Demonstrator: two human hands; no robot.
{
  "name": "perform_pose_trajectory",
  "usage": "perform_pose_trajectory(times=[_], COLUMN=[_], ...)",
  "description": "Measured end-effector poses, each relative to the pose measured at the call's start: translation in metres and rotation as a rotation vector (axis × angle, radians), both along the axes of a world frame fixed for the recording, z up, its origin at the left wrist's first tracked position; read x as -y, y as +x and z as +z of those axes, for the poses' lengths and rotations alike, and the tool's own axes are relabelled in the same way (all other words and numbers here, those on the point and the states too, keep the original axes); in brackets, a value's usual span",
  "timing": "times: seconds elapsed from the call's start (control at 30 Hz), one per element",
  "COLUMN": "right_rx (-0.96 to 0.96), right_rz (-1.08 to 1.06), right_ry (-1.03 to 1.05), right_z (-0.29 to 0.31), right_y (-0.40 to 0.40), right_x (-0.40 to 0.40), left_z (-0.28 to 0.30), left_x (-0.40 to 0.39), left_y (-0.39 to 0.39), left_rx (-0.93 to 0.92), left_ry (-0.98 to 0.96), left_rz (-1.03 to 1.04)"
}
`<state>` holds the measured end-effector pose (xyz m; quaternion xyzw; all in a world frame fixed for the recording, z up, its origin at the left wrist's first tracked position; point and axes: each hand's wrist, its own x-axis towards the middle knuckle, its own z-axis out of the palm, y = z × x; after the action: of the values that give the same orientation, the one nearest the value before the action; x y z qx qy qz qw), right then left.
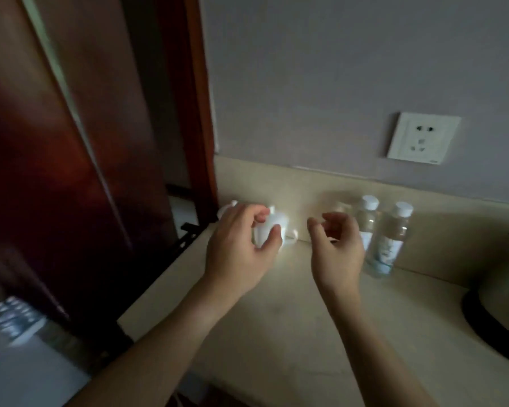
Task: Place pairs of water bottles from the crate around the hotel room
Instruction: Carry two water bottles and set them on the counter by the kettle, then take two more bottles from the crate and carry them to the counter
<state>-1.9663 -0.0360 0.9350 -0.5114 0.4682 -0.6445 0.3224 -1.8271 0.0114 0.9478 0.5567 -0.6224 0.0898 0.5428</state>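
Two clear water bottles with white caps stand side by side on the beige counter [291, 318] against the back splash: one [366, 221] further back, one [387, 242] nearer and to the right. My right hand [335, 245] hovers just left of them, fingers curled and apart, holding nothing. My left hand [241, 248] is wrapped around a white mug [269, 230] at the counter's back left corner. A second white mug [228, 208] shows partly behind that hand.
A white wall socket [422, 138] sits above the bottles. A dark round object, partly cut off, stands at the right edge [494, 315]. A dark red wooden door [71, 171] borders the counter on the left. Blurred bottles [15, 318] lie low at the left.
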Motion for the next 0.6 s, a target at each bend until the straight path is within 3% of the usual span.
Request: perform_pose_trajectory(times=[0.2,0.43,0.6], right_rx=[-0.109,-0.170,-0.168], right_rz=[0.476,0.915,1.114], right_ry=[-0.156,-0.191,-0.242], right_z=[0.057,0.072,0.068], right_y=[0.177,0.385,0.498], right_x=[-0.054,-0.162,-0.234], left_z=[0.051,0.053,0.056], left_x=[-0.104,-0.267,-0.356], left_y=[0.173,0.342,0.427], left_rx=[-0.016,-0.183,-0.250], left_ry=[-0.025,0.019,0.002], left_rz=[0.381,0.746,0.921])
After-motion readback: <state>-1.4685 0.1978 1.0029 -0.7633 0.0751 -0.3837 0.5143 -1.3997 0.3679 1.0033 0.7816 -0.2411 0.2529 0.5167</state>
